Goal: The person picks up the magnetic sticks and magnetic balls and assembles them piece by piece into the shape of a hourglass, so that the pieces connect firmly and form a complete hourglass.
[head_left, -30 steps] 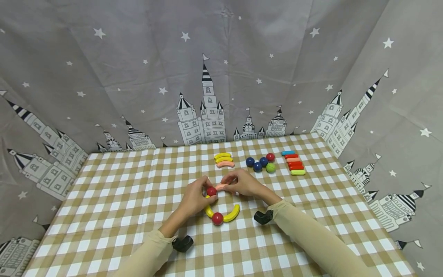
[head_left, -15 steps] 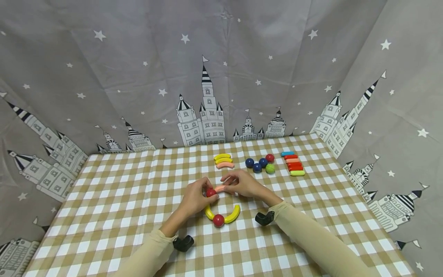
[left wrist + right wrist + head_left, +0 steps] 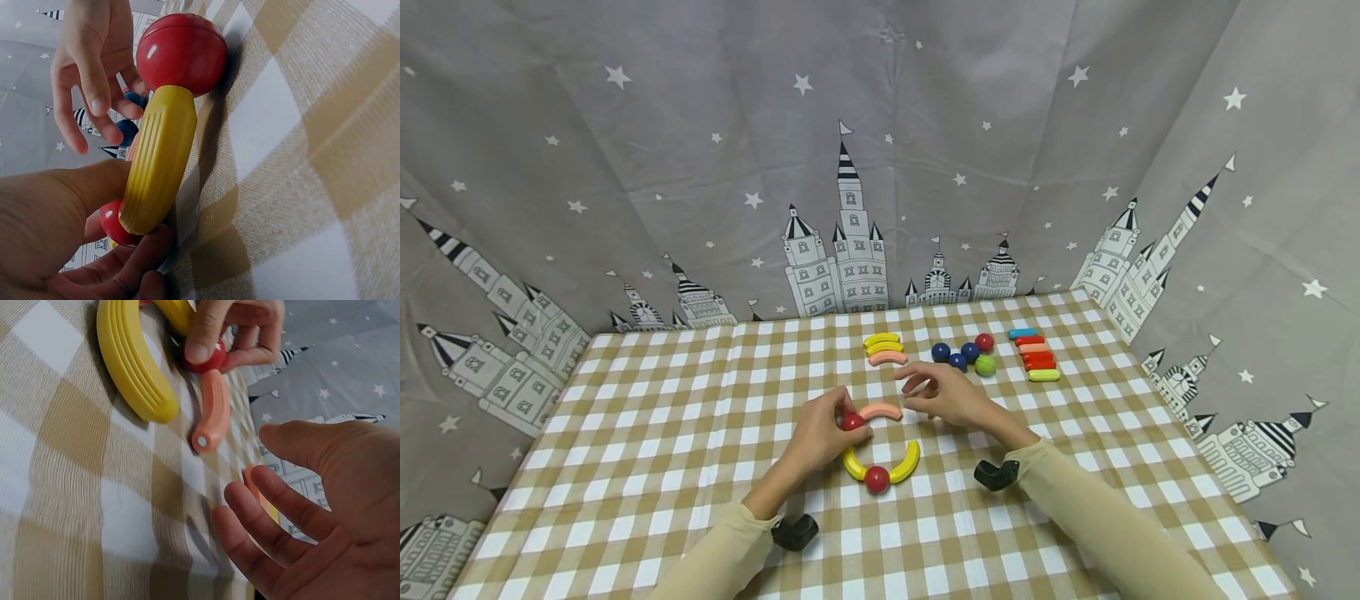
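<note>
Nearest, a red ball [image 3: 877,480] sits between two yellow curved pieces [image 3: 907,463]; beyond, the left hand [image 3: 817,427] pinches a second red ball [image 3: 852,422] touching a pink piece [image 3: 881,410]. The right hand [image 3: 952,396] hovers nearby, grip loose and empty. Linking seems underway; the gap likely calls for a spare ball [image 3: 941,352] farther back.

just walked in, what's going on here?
A person's left hand pinches a red ball, with a salmon curved piece at one side. Two yellow curved pieces and a second red ball continue from it, making an unclosed ring. The right hand holds nothing, near the salmon piece's free end.
</note>
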Demonstrator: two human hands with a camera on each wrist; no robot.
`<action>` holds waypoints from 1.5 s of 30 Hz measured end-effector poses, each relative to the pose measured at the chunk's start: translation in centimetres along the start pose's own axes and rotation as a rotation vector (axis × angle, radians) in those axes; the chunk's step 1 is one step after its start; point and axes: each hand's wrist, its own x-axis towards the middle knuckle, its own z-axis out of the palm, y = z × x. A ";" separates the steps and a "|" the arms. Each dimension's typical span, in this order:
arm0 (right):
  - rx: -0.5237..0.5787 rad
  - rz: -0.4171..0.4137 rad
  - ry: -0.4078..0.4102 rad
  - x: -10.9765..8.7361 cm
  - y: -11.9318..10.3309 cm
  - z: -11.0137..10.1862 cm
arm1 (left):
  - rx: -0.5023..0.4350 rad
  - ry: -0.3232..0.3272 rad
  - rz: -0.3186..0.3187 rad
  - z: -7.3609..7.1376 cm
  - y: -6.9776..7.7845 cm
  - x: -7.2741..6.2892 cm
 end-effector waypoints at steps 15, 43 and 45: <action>-0.083 -0.038 0.245 -3.8 1.8 -3.3 | -0.046 -0.025 -0.026 0.1 -0.3 -0.7; -0.235 0.048 0.422 -5.1 6.2 -6.0 | 0.147 -0.095 0.108 0.7 0.6 1.2; -0.247 0.067 0.404 -5.0 6.3 -6.0 | 0.135 -0.104 0.115 0.8 0.6 1.5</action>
